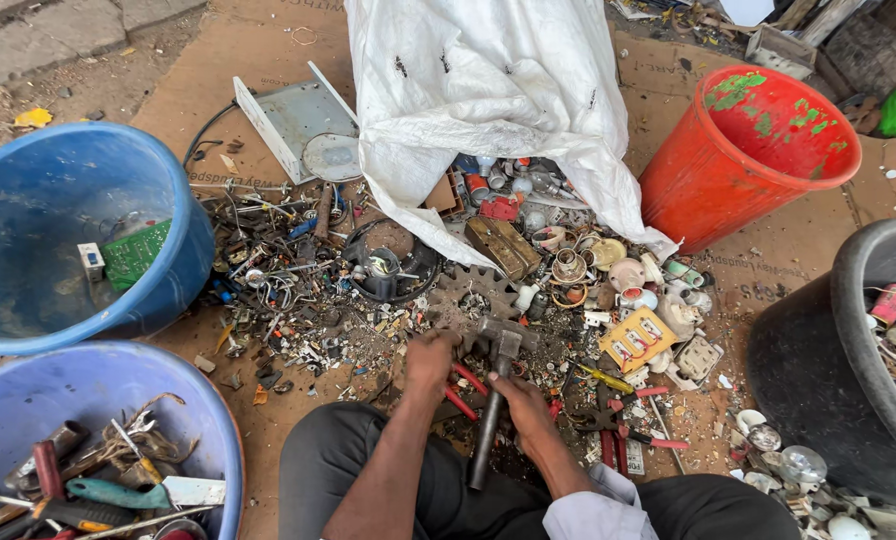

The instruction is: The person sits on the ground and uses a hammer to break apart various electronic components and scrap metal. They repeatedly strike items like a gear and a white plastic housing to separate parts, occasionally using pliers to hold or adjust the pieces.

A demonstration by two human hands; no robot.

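My right hand [524, 408] grips the metal handle of a hammer [489, 430], whose head [505, 341] rests low over the scrap in front of me. My left hand [430, 358] is curled tight just left of the hammer head, pinching a small scrap part that its fingers mostly hide. Red-handled pliers [465, 391] lie on the ground between my two hands. A rusty toothed gear [476, 286] lies just beyond the hammer head.
A heap of small metal and electrical scrap [298, 280] spreads over cardboard. A white sack [488, 100] lies behind it. A blue tub [183, 200] holding a green circuit board and a blue basin [193, 400] of tools stand left; a red bucket [703, 190] and a black tub [853, 300] stand right.
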